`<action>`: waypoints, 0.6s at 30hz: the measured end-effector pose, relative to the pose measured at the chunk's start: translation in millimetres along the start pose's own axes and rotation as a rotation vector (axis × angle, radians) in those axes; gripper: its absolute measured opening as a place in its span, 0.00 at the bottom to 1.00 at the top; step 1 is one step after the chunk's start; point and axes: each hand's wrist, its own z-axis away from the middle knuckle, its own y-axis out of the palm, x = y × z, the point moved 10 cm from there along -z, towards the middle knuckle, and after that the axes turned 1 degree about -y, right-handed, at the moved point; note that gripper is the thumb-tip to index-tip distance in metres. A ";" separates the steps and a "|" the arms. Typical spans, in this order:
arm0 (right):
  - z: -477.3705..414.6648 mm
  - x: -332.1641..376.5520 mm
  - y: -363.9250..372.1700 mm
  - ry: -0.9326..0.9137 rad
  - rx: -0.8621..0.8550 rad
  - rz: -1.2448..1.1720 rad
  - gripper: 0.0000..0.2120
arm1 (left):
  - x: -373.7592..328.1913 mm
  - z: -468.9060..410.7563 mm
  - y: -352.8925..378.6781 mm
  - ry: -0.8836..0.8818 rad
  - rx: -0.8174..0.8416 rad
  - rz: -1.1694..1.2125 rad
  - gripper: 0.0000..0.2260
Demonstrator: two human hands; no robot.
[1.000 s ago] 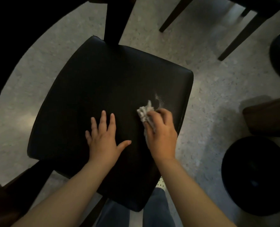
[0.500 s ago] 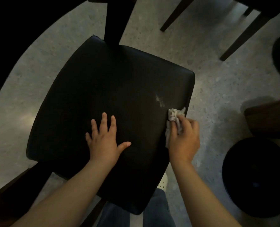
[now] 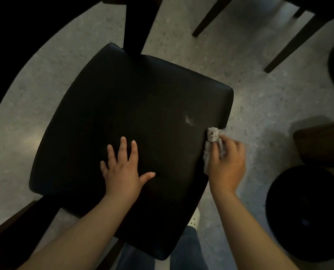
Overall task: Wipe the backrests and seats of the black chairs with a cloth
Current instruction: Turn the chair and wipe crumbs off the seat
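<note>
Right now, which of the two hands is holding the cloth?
The right hand grips the crumpled cloth at the right edge of the seat; the left hand lies flat on it, empty.

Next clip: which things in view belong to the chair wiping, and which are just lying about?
In the job: black chair seat; cloth; right hand gripping it at the seat's edge; left hand flat on the seat; pale smudge.
Lying about: round black object at lower right; brown object; dark furniture legs.
</note>
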 end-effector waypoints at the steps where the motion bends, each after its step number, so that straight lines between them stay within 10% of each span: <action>1: 4.2 12.4 8.8 -0.088 0.065 0.009 0.12 | 0.4 -0.2 -0.1 0.002 0.000 0.001 0.46; 9: 0.8 -19.3 -3.4 0.137 -0.042 0.030 0.11 | -1.2 1.4 -0.3 0.001 0.005 0.006 0.46; 18: -0.2 114.9 53.5 -0.375 0.170 -0.015 0.14 | -2.0 2.2 -1.2 -0.008 0.016 0.008 0.45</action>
